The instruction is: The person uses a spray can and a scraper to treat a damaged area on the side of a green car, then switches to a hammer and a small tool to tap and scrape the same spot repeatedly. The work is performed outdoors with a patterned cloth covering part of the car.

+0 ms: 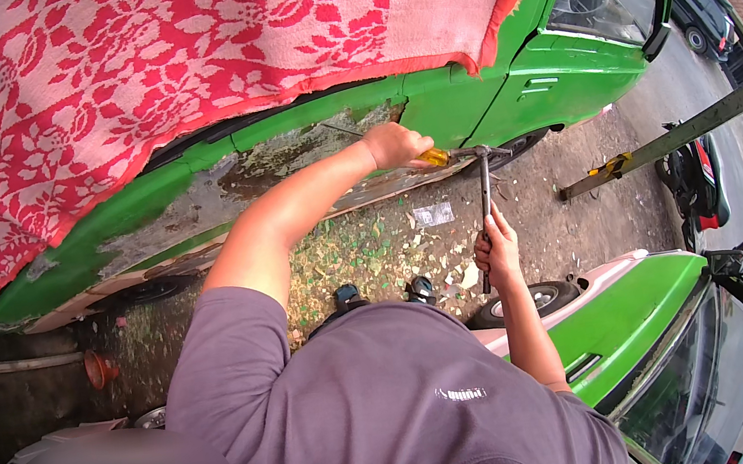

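My left hand point(394, 145) is closed around a screwdriver with a yellow handle point(433, 156). Its thin shaft points left, toward a scraped patch point(284, 159) of bare grey and rusty metal on the green car's side point(467, 98); whether the tip touches the metal I cannot tell. My right hand point(497, 252) grips a hammer point(486, 186) low on its handle, and the head is up at the butt of the screwdriver handle, touching it or very close.
A red and pink patterned cloth point(200, 46) covers the car's upper part. Paint flakes point(354, 244) litter the ground around my feet. At the lower right stands another green car point(634, 318). A slanting post point(674, 134), a motorcycle point(705, 182) and an orange bucket point(101, 368) are also around.
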The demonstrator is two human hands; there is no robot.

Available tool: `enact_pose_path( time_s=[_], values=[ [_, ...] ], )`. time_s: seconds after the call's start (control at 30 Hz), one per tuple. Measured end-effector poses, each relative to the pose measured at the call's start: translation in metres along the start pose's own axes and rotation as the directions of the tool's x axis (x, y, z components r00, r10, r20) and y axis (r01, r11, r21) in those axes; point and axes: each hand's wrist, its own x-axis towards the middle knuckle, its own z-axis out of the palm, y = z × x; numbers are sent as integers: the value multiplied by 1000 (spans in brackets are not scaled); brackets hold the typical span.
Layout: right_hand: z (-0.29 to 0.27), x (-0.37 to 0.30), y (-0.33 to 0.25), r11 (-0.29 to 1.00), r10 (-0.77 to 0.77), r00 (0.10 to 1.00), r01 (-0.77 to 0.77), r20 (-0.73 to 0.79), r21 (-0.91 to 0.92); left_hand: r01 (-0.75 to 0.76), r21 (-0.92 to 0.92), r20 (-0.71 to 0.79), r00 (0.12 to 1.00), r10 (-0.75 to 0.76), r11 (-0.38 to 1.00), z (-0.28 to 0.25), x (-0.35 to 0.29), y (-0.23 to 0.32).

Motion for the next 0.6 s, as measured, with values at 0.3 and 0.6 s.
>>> enact_pose_path(
  time_s=[0.3,0.6],
  values=[
    [4,-3,-2,1000,13,999,-12,45,-22,-36,-21,67,997,37,999,2,-5,0],
    [1,-1,1,999,-31,999,32,-17,40,-7,-46,27,1000,8,999,0,-3,-2]
  ],
)
